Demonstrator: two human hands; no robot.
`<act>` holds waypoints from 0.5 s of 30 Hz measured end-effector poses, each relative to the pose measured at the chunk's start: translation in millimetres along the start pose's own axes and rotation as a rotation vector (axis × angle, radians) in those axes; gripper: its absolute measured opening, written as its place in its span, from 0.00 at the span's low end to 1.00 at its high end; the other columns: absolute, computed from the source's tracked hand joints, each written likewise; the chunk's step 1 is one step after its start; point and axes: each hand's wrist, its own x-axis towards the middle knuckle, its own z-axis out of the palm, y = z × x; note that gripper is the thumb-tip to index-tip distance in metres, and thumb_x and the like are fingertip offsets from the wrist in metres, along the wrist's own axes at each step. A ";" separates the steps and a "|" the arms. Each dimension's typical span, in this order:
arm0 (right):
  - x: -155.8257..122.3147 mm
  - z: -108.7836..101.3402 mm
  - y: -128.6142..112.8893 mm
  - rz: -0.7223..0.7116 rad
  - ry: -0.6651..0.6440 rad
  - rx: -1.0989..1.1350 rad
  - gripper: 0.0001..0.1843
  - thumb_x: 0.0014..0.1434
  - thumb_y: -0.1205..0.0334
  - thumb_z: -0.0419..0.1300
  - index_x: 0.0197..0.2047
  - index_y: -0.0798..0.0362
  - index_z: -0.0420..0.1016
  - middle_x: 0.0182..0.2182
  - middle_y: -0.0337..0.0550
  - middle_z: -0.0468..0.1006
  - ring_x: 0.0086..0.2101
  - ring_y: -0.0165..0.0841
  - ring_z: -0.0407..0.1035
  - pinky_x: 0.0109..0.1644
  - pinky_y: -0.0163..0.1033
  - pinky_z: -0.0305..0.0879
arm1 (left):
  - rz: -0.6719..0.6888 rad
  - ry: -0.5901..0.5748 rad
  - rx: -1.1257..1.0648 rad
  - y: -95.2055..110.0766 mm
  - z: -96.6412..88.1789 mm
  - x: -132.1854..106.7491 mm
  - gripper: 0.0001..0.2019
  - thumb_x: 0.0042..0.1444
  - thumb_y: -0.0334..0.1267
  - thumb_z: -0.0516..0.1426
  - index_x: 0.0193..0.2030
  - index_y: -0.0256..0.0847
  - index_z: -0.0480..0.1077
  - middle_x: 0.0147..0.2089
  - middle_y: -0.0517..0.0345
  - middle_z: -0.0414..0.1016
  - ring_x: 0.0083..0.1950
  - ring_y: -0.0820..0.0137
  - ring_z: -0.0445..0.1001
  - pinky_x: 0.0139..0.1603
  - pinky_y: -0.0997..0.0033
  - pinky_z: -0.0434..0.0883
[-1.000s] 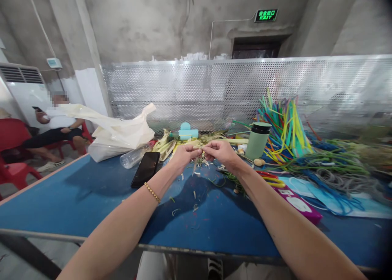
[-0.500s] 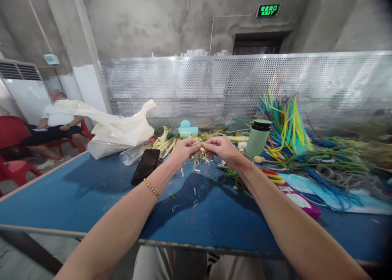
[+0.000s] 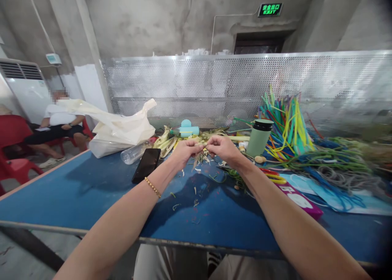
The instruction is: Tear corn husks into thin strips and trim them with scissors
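Observation:
My left hand (image 3: 185,151), with a gold bead bracelet (image 3: 152,187) on its wrist, is closed in a pinch. Facing it, my right hand (image 3: 224,148) is pinched too, its fingertips almost meeting the left ones. Between them runs a thin pale husk-like strip (image 3: 202,144), mostly hidden by the fingers. Beneath and beyond the hands lie pale-green husk leaves (image 3: 163,143) and small shredded scraps (image 3: 196,190) on the blue table (image 3: 101,206).
Left of my hands are a black phone (image 3: 146,165), a clear bottle (image 3: 134,152) and a white plastic bag (image 3: 122,133). A green tumbler (image 3: 259,140), colourful strips (image 3: 288,125), tangled cords (image 3: 330,170) and a purple box (image 3: 301,200) are at right. A seated person (image 3: 63,116) is far left.
My right fingers have curled more and drawn slightly away from the left ones. The left hand keeps its pinch, and the view has shifted slightly.

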 end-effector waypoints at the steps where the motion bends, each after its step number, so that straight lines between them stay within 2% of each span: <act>1: -0.3 -1.2 -1.2 -0.002 -0.012 0.024 0.06 0.47 0.62 0.62 0.26 0.54 0.69 0.17 0.35 0.70 0.20 0.26 0.64 0.26 0.33 0.61 | 0.003 0.005 -0.029 0.4 -0.1 0.4 0.12 0.41 0.38 0.67 0.22 0.34 0.69 0.22 0.60 0.67 0.24 0.79 0.60 0.27 0.73 0.54; 5: -2.1 -0.5 -4.5 0.067 -0.071 0.129 0.17 0.52 0.48 0.63 0.32 0.56 0.74 0.27 0.44 0.78 0.24 0.28 0.68 0.28 0.33 0.64 | 0.017 0.061 -0.153 4.3 -2.6 2.0 0.14 0.37 0.39 0.69 0.25 0.33 0.71 0.23 0.60 0.68 0.23 0.79 0.60 0.26 0.73 0.53; 8: -4.2 7.0 -4.6 0.113 -0.097 0.156 0.23 0.52 0.42 0.62 0.30 0.57 0.76 0.27 0.46 0.78 0.25 0.29 0.69 0.28 0.34 0.64 | 0.003 0.107 -0.188 5.3 -5.8 3.7 0.16 0.36 0.40 0.70 0.27 0.33 0.72 0.23 0.61 0.68 0.23 0.80 0.60 0.25 0.73 0.52; 12: -6.0 19.0 -1.9 0.110 -0.122 0.169 0.16 0.46 0.50 0.66 0.26 0.56 0.75 0.23 0.41 0.75 0.23 0.27 0.66 0.27 0.33 0.62 | -0.009 0.148 -0.174 3.0 -7.6 5.7 0.16 0.36 0.40 0.71 0.27 0.33 0.72 0.23 0.61 0.68 0.22 0.81 0.59 0.24 0.73 0.52; 15: -5.6 23.0 0.3 0.099 -0.067 0.163 0.10 0.45 0.57 0.65 0.25 0.56 0.74 0.20 0.39 0.74 0.22 0.27 0.65 0.28 0.33 0.61 | -0.015 0.139 -0.164 2.1 -6.7 5.8 0.16 0.37 0.40 0.70 0.28 0.33 0.72 0.23 0.62 0.68 0.22 0.81 0.59 0.24 0.74 0.52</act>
